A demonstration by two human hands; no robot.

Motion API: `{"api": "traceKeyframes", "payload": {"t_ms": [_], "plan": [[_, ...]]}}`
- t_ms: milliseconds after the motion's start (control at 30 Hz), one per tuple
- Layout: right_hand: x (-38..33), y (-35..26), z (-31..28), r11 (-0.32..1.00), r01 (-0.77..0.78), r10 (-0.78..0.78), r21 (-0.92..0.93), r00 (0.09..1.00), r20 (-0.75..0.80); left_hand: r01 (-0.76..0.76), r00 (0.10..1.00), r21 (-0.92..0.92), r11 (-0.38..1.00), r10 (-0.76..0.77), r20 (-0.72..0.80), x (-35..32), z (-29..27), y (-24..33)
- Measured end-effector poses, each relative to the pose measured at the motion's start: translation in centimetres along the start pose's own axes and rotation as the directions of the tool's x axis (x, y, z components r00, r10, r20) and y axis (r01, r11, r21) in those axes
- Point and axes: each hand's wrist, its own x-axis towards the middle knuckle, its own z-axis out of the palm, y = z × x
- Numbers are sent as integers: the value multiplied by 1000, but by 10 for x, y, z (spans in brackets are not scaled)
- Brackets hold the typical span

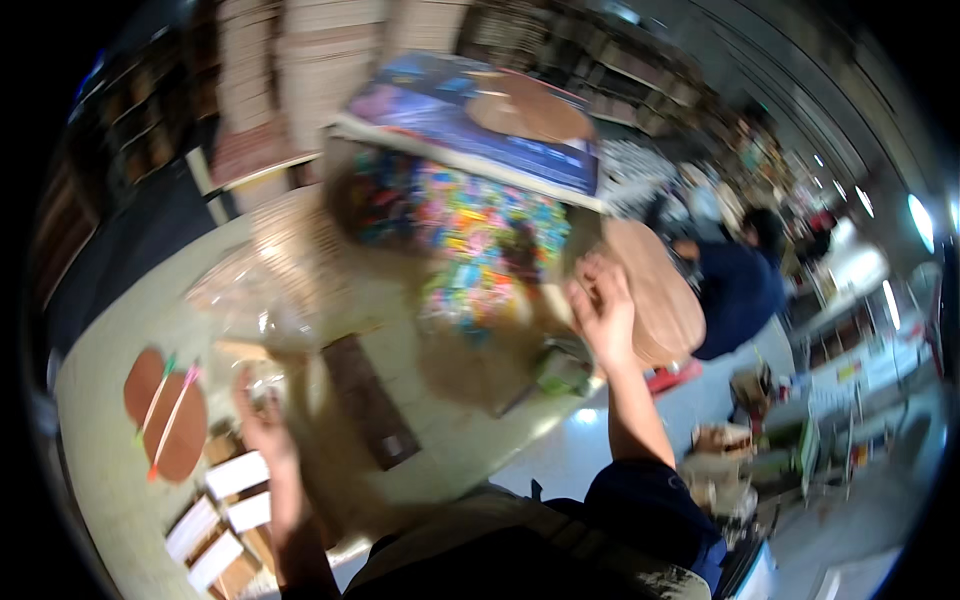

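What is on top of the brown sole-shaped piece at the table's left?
A green-tipped stick and a pink-tipped stick lie across the brown piece; its surface beneath them is hidden.

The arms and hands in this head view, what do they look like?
Human and bare: the left hand and right hand wear no gloves, and no cables show. A dark navy sleeve with a small pale mark ends near the right elbow; no left sleeve can be made out. Blur hides finer details.

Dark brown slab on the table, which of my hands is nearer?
Left. Your left hand is to the left of the slab; your right hand is farther off, to its right.
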Motion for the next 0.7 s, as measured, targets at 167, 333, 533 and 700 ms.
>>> {"api": "traceKeyframes", "payload": {"t_ms": [167,333,533,700], "plan": [[-10,173,-128,749,-409,290,-521,910,-297,-434,522,-308,847,515,680,-100,183,129],[-46,301,-167,342,-654,767,-675,609,-201,-602,95,-566,563,755,649,-172,318,224],[-66,363,-180,640,-711,751,-291,659,42,-627,25,-562,539,736,677,-212,384,222],[-68,371,-185,707,-689,646,-161,722,-248,-578,19,-578,576,718,696,-208,381,236]]}}
